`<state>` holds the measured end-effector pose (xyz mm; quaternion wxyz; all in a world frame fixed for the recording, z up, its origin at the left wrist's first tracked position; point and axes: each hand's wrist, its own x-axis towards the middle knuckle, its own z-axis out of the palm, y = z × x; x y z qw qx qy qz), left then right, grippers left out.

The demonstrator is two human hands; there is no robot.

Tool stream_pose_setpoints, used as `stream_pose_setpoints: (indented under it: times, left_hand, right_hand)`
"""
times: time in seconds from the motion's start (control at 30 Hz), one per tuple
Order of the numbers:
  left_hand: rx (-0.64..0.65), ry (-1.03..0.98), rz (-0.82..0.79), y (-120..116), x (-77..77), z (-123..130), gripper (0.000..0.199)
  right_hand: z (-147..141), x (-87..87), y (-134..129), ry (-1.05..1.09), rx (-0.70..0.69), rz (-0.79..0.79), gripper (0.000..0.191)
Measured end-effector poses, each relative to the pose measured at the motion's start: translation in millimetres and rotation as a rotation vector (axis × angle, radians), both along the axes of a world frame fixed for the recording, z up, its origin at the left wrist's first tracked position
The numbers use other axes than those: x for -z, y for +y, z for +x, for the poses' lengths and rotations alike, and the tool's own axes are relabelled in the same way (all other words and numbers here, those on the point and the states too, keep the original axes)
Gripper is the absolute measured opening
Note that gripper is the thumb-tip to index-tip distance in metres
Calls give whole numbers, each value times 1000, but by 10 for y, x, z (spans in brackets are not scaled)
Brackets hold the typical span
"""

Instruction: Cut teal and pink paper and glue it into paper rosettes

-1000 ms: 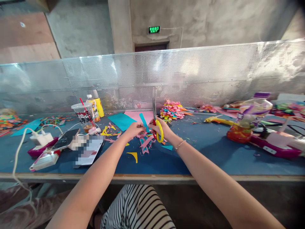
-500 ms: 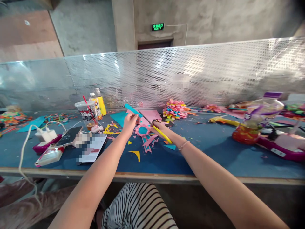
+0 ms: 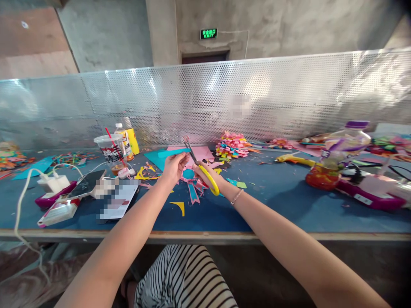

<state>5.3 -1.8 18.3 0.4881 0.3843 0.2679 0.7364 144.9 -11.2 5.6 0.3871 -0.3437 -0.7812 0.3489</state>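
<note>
Left hand [image 3: 175, 166] pinched on narrow blue strip [image 3: 176, 151] – right hand [image 3: 205, 171] closed around scissors [image 3: 212, 183] – yellow handles, metal blades parted.

Matt paper strip [image 3: 174, 151]; shiny metal scissor blades [image 3: 191, 152].

Table [image 3: 282, 214], blue-topped, pale front edge. On it: coloured paper scraps; teal sheet [image 3: 156, 159]; pink sheet [image 3: 204, 152]; layered paper pile [image 3: 231, 145]; lidded cup [image 3: 111, 152], red straw; purple-capped bottle [image 3: 337, 156]; yellow-handled tool [image 3: 295, 160]; phone [image 3: 120, 201], screen lit; two purple power strips [image 3: 369, 196].
</note>
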Motion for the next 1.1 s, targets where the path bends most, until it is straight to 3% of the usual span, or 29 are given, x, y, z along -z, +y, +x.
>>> stream_pose_setpoints:
  times: [0.57, 1.1]
  left_hand:
    - [109, -246, -57, -27, -40, 49, 7]
    - [124, -143, -90, -90, -49, 114, 5]
  right_hand:
    - [-67, -6, -85, 93, 27, 48, 33]
    - [-89, 73, 17, 130, 28, 36, 34]
